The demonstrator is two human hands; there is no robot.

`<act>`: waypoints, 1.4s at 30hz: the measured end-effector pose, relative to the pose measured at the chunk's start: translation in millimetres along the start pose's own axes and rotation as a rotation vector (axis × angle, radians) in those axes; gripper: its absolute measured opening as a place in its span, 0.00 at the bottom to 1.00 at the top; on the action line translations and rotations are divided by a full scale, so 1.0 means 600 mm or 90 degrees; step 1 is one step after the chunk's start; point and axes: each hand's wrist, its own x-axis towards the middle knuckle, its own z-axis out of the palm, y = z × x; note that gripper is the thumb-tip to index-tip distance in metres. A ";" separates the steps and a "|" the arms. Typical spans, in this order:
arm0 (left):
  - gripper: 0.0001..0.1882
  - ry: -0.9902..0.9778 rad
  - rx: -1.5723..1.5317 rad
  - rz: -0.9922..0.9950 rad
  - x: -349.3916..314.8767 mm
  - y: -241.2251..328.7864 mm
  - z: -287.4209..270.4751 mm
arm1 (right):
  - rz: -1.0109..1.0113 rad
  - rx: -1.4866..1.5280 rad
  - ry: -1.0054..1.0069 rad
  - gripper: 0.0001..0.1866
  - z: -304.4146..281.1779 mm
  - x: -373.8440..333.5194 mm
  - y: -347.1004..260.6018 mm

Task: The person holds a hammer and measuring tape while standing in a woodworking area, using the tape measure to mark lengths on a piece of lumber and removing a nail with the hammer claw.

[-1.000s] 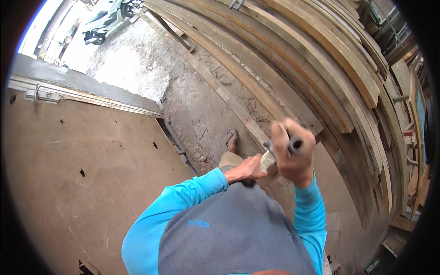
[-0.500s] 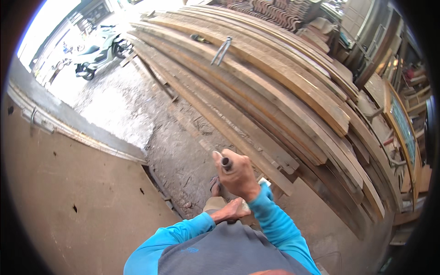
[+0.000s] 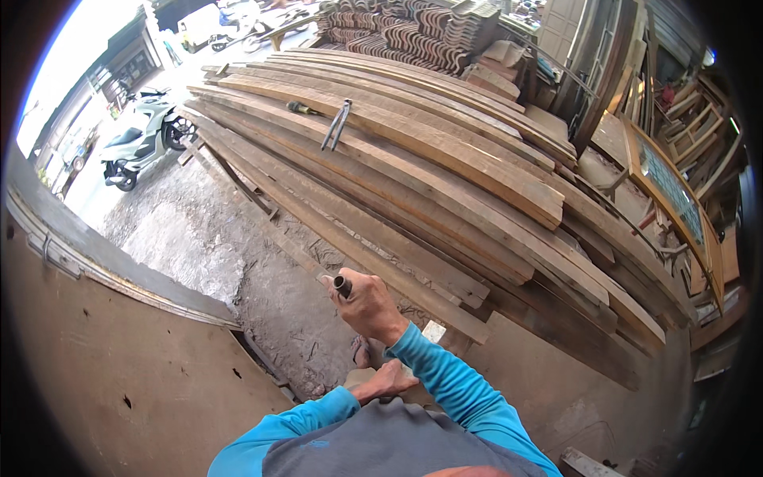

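Observation:
My right hand (image 3: 372, 308) is wrapped round a dark, round handle (image 3: 342, 285), whose end points up at me. The rest of that tool is hidden, so its kind does not show. Below it, close to my body, my left hand (image 3: 387, 380) rests low; its fingers are tucked behind my right forearm and out of sight. A small white block-like piece (image 3: 434, 331) shows beside my right wrist. Long wooden planks (image 3: 397, 171) lie stacked just beyond my hands. On them rest metal pincers (image 3: 335, 126) with spread handles and a short tool with a dark and yellowish handle (image 3: 300, 107).
A brown panel (image 3: 119, 350) with small holes stands at my left. Rough bare ground (image 3: 270, 318) runs toward a parked scooter (image 3: 139, 139). Stacked roof tiles (image 3: 429, 36) are at the back. A glazed wooden frame (image 3: 668, 199) leans at the right among timber.
The view has turned, so the planks and ground sit further left. My right hand, keeping its grip on the dark handle, appears further left and slightly lower. My left hand stays low beneath it.

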 end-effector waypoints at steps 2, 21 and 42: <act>0.29 -0.055 0.032 -0.117 -0.042 0.087 -0.049 | -0.027 0.044 0.018 0.19 -0.012 -0.003 -0.005; 0.29 -0.123 0.037 0.076 0.002 -0.081 -0.041 | 0.048 -0.076 -0.196 0.26 0.150 0.096 0.034; 0.17 -0.145 0.041 0.364 0.005 -0.055 -0.215 | -0.173 0.270 0.299 0.20 0.037 0.088 -0.057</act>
